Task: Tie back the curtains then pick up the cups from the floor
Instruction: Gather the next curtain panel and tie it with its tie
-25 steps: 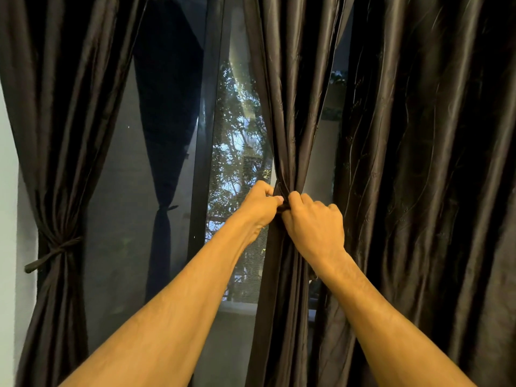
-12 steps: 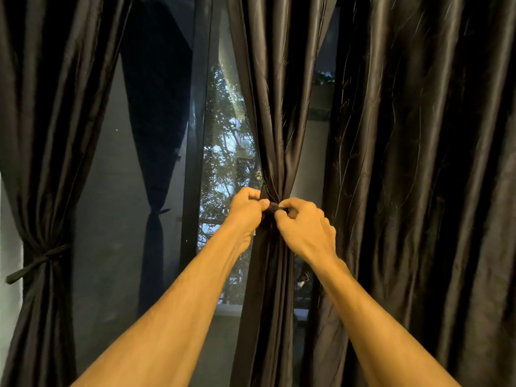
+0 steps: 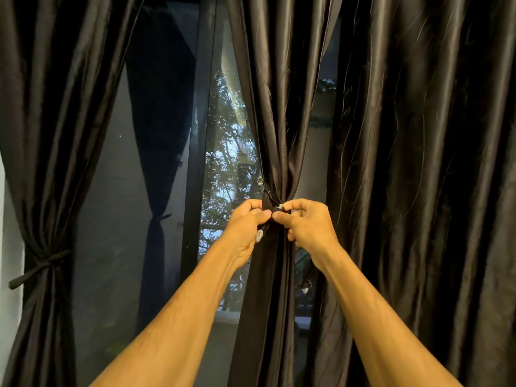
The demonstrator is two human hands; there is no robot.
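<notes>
A dark satin middle curtain [image 3: 279,121] hangs gathered into a narrow bunch in front of the window. A dark tie-back band [image 3: 272,203] wraps its waist. My left hand [image 3: 247,224] pinches the band's left end and my right hand [image 3: 308,222] pinches its right end, fingertips almost meeting at the front of the bunch. The left curtain [image 3: 47,135] is gathered and held by a knotted tie-back [image 3: 39,268]. The right curtain [image 3: 424,177] hangs loose. No cups are in view.
A dark vertical window frame post [image 3: 198,163] stands left of my hands. Glass behind shows trees and a reflection of a tied curtain [image 3: 156,191]. A pale wall strip [image 3: 8,275] runs along the far left edge.
The view has tilted slightly, so the curtains sit higher and to the right. Both hands stayed at the bunch; the fingers have shifted from a closed grasp to pinching the band's ends.
</notes>
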